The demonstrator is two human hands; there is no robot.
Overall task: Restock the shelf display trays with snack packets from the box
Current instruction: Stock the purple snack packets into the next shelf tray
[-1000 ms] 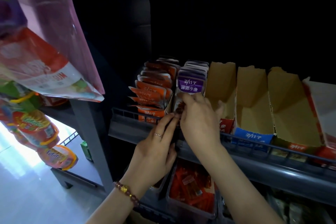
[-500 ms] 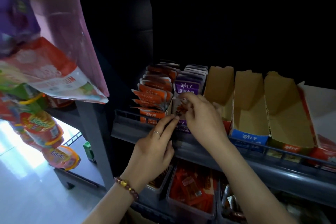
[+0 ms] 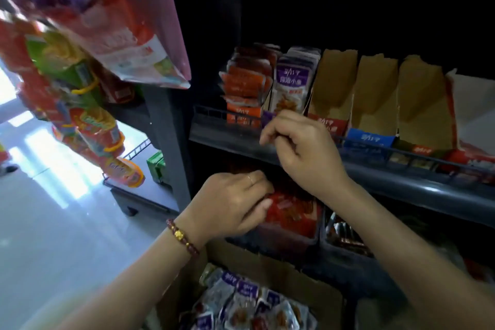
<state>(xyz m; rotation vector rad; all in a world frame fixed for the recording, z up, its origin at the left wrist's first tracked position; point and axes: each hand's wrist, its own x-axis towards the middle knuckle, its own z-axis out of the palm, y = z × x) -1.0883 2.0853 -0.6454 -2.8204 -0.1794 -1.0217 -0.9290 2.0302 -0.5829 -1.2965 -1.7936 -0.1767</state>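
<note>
Purple packets (image 3: 290, 88) stand mid-frame just above the right hand (image 3: 302, 147), curled up on nothing. Left hand (image 3: 233, 203) bends over red packets (image 3: 292, 211) below; I cannot tell its grip.

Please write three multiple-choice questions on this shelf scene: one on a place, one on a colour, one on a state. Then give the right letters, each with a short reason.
1. Where does the cardboard box of packets stand?
A. on the top shelf
B. at the bottom of the view, under the lower bin
C. on the floor at the far left

2. What colour is the top of the front packet just right of the orange packets?
A. green
B. yellow
C. purple

3. In what state is the blue-fronted tray?
A. empty
B. full of packets
C. tipped on its side

Answers: B, its brown flap shows beneath the bin; C, a purple band heads it; A, only bare brown cardboard shows inside.
</note>
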